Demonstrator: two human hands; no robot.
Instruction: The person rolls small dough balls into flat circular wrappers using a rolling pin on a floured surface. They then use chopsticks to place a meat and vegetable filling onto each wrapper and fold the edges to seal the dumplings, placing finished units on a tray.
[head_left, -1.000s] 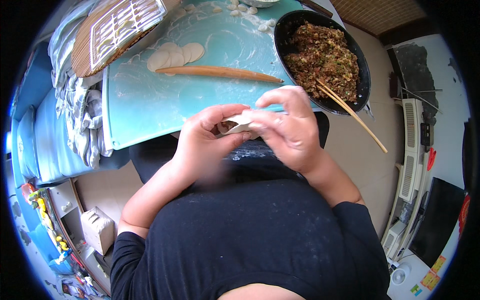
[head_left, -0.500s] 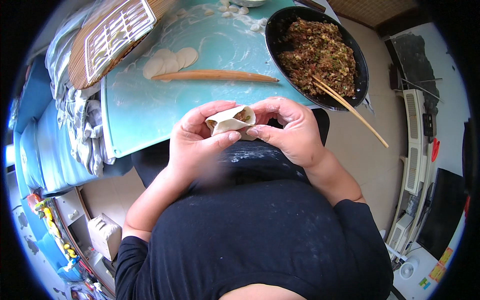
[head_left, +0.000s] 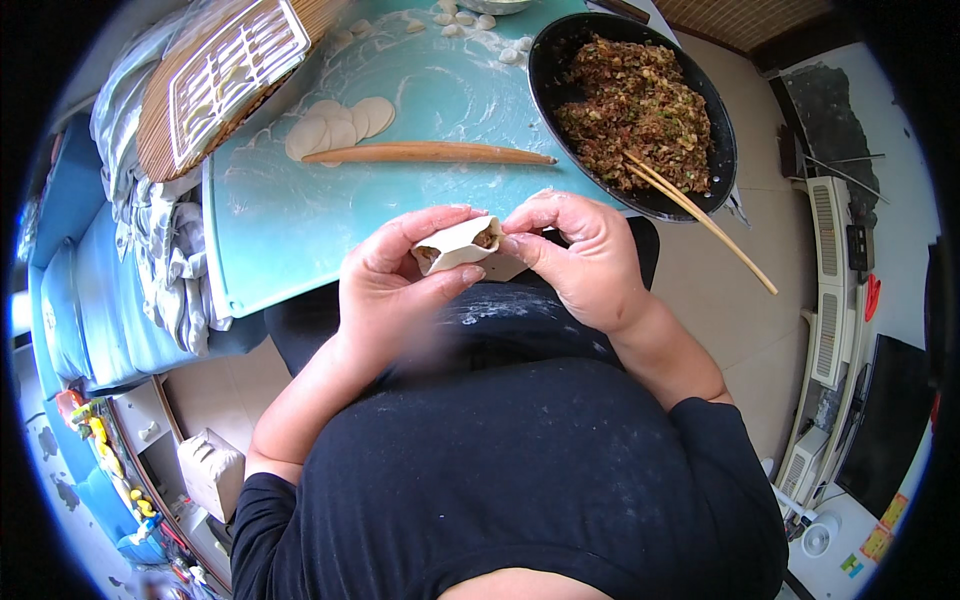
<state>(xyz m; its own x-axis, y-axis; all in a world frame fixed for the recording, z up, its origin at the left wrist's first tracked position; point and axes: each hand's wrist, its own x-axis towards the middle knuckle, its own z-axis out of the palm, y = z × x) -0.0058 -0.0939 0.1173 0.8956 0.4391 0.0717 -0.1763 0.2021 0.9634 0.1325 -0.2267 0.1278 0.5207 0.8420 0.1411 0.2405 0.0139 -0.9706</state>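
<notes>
Your left hand (head_left: 390, 290) cradles a folded white dough dumpling (head_left: 458, 245) with brown filling showing at its open end, fingers curled under it and the thumb pressed along its near side. Your right hand (head_left: 580, 260) meets it from the right, its thumb and forefinger pinching the wrapper's right end closed. You hold the dumpling in the air just off the near edge of the flour-dusted turquoise table (head_left: 300, 230), above your lap.

On the table, a long tapered wooden rolling pin (head_left: 430, 153) lies crosswise near the middle. Just behind its left end a fanned row of thin round dough wrappers (head_left: 340, 125) overlaps. At the far left corner a round woven bamboo tray (head_left: 170, 110) carries a white wire rack (head_left: 235, 65). At the right edge sits a round black pan (head_left: 725, 150) of brown and green minced filling (head_left: 635, 110), with a pair of wooden chopsticks (head_left: 700, 220) resting in it and jutting out past its near rim.
</notes>
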